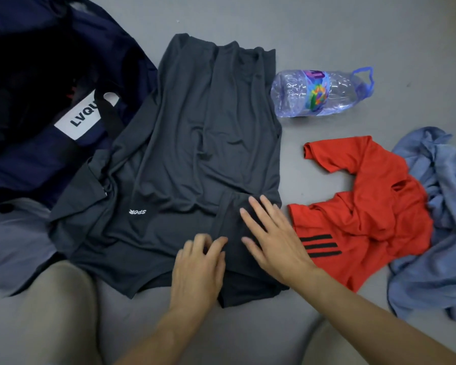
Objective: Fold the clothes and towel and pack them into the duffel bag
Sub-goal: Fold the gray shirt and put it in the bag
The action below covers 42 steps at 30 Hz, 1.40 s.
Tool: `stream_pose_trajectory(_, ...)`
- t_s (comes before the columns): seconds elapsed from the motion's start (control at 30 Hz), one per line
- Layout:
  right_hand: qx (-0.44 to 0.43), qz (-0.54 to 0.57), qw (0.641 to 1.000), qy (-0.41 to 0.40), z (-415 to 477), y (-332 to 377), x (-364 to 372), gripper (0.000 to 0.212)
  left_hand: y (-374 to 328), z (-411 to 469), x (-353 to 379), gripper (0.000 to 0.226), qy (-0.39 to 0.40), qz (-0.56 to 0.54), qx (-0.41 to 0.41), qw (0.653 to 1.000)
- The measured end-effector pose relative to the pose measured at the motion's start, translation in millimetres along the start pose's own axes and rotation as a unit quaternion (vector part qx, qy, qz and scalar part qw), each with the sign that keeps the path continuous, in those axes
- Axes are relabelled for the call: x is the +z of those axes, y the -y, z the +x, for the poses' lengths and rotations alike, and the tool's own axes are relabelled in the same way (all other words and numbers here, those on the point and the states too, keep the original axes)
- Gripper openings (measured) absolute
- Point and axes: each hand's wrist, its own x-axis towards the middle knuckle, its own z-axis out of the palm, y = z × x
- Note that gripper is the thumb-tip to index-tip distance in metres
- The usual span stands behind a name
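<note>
Head view: a dark grey soft-knit T-shirt lies spread on the grey floor, centre of the scene. On its 5 o'clock corner the right hand presses flat, fingers straight and spread. Just beside it, at 9 o'clock, the left hand rests with bent fingers; I cannot tell if it pinches cloth. A navy fabric duffel bag sits at 10 o'clock, touching the shirt, and a crumpled red shirt at 3.

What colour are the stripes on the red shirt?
Black stripes on the red shirt; head view.
</note>
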Motion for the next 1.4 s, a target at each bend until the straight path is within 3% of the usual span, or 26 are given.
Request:
stream_pose_trajectory(0.1, -0.003, -0.069, 0.995, 0.071, -13, -13, 19, 0.073, -2, 19, 12, 0.057, 0.039, 0.072, 0.092, 0.992)
stream_pose_trajectory(0.33, -0.018, -0.109, 0.989, 0.103, -17, -26, 17, 0.077, 22, 33, 11, 0.08, 0.174, 0.155, 0.18, 0.956)
stream_pose_trajectory(0.47, -0.007, -0.119, 0.984, 0.133, -22, -29, 5, 0.078, 55, 67, -64, 0.075, 0.233, 0.233, 0.362, 0.872)
stream_pose_trajectory(0.53, 0.011, -0.114, 0.982, 0.147, -25, -26, -2, 0.08, 85, 82, -115, 0.072, 0.229, 0.258, 0.379, 0.859)
stream_pose_trajectory(0.63, -0.001, -0.103, 0.982, 0.156, -19, -13, -21, 0.079, 131, 74, -166, 0.061, 0.182, 0.241, 0.306, 0.903)
stream_pose_trajectory(0.77, -0.099, -0.099, 0.982, 0.128, 25, 13, -57, 0.071, 174, 45, -173, 0.049, 0.113, 0.125, 0.105, 0.98)
stream_pose_trajectory(0.87, -0.181, -0.106, 0.971, 0.115, 81, 39, -73, 0.063, 186, 34, -149, 0.046, 0.061, 0.063, 0.015, 0.996)
stream_pose_trajectory(0.97, -0.193, -0.064, 0.974, 0.102, 140, 83, -79, 0.054, 190, 30, -132, 0.031, -0.011, 0.015, -0.047, 0.999)
stream_pose_trajectory(1.13, -0.143, 0.035, 0.986, 0.074, 218, 162, -51, 0.049, 209, 33, -142, 0.036, -0.06, 0.063, -0.063, 0.994)
stream_pose_trajectory(1.3, -0.059, 0.089, 0.994, 0.034, 256, 202, -34, 0.059, 218, 71, -148, 0.052, -0.037, 0.13, -0.026, 0.99)
stream_pose_trajectory(1.4, -0.014, 0.114, 0.991, 0.064, 267, 207, -33, 0.068, 217, 84, -152, 0.039, -0.059, 0.123, -0.04, 0.99)
